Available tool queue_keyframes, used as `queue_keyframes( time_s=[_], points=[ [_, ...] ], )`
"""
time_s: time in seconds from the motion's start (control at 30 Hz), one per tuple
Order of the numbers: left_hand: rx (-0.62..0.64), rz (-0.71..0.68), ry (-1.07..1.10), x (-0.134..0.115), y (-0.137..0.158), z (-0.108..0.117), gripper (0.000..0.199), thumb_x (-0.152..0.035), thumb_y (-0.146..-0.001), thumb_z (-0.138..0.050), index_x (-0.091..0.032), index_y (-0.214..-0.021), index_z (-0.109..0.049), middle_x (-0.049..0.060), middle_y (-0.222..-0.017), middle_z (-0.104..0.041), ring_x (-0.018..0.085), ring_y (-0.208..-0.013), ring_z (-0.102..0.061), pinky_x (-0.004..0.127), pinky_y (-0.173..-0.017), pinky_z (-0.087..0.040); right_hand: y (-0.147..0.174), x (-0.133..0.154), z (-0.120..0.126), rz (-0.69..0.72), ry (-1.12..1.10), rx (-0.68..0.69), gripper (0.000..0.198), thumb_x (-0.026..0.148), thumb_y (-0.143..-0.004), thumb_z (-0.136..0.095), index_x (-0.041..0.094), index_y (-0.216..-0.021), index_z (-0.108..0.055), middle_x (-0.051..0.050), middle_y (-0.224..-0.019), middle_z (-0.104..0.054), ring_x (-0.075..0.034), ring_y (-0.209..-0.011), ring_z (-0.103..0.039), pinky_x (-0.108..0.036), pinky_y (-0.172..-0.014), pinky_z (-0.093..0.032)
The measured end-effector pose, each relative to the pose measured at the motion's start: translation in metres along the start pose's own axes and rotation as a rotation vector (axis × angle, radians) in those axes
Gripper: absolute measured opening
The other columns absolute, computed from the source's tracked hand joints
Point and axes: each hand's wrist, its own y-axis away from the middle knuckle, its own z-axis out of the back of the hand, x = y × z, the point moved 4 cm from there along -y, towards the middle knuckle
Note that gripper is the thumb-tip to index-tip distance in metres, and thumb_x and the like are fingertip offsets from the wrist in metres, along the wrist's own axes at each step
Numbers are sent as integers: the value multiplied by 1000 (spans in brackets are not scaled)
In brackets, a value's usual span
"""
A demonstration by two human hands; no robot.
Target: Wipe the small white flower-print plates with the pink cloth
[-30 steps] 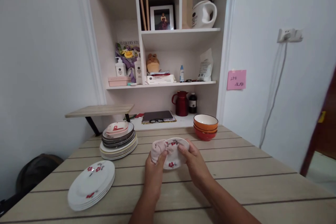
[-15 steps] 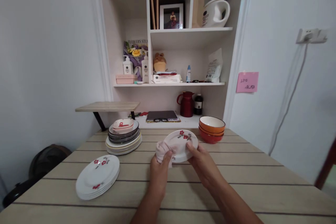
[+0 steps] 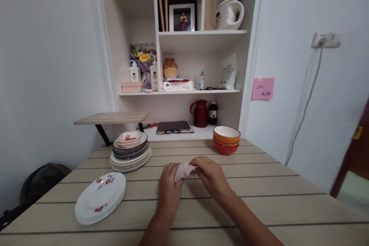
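A pale pink cloth (image 3: 184,171) is bunched between my two hands over the middle of the table. My left hand (image 3: 170,184) is closed on the cloth at its left side. My right hand (image 3: 211,178) is closed with fingers bent over, at the right end of the cloth. The small flowered plate it grips is turned almost edge-on and is mostly hidden by the cloth and fingers. At the left lies a stack of white plates (image 3: 99,200) with red flowers. Behind that rises a taller stack of mixed plates (image 3: 131,155), topped by a small pinkish dish (image 3: 129,138).
Orange and red bowls (image 3: 226,140) are nested at the table's back right. A raised wooden shelf (image 3: 112,118) overhangs the back left. A laptop (image 3: 174,126) with glasses, a red jug (image 3: 200,113) and a dark bottle (image 3: 212,113) stand beyond the rear edge.
The flowered plate has been tipped from face-on to nearly edge-on. My right hand has turned over, its fingers now on top. The view has swung slightly right.
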Motion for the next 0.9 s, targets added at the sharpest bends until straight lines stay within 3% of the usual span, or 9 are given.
queue_keyframes(
  time_s=[0.1,0.23,0.37,0.53,0.7,0.8,0.9],
  points=[
    [-31,124,124,3,-1,-2,12,-23,-74,-66,-21,-86,-69,5,-85,-69,23,-83,-62,32,-76,-49,1,-4,-3,-79,-152,-44,14,19,-85,-53,24,-83,-67,-2,-77,-66,-19,-73,-59,-28,-68,-43],
    [-77,371,356,10,-2,-6,27,-36,-70,-73,-17,-89,-70,5,-83,-73,22,-77,-65,28,-72,-50,3,-11,-7,-292,-448,-127,11,32,-84,-60,21,-82,-64,2,-67,-58,-15,-61,-51,-25,-56,-39],
    [-116,524,493,13,1,-10,37,-42,-68,-75,-13,-91,-71,7,-84,-74,21,-75,-66,27,-69,-50,7,-15,-9,-447,-730,-268,19,39,-79,-66,21,-83,-61,4,-65,-56,-13,-57,-48,-23,-51,-38],
    [-75,629,621,12,8,-17,52,-53,-65,-76,-11,-96,-72,7,-78,-74,18,-65,-64,25,-59,-49,9,-22,-17,-579,-959,-364,29,43,-71,-75,23,-87,-61,5,-67,-62,-12,-53,-51,-22,-48,-39],
    [-72,652,640,10,9,-19,55,-54,-64,-77,-9,-96,-74,9,-80,-75,20,-68,-67,25,-59,-49,10,-26,-30,-691,-1227,-385,44,38,-67,-81,27,-103,-59,1,-86,-71,-16,-66,-63,-27,-59,-49],
    [-159,622,586,13,7,-14,51,-51,-64,-77,-9,-94,-74,11,-83,-76,24,-73,-68,29,-63,-51,10,-23,-32,-696,-1225,-314,43,37,-69,-79,26,-105,-58,-1,-93,-71,-18,-71,-65,-30,-63,-52],
    [-191,579,496,13,6,-10,42,-45,-65,-76,-10,-88,-75,11,-80,-76,25,-73,-68,31,-65,-52,9,-22,-23,-587,-939,-248,37,36,-73,-74,25,-105,-58,-2,-94,-69,-19,-76,-64,-30,-65,-51]
  ],
)
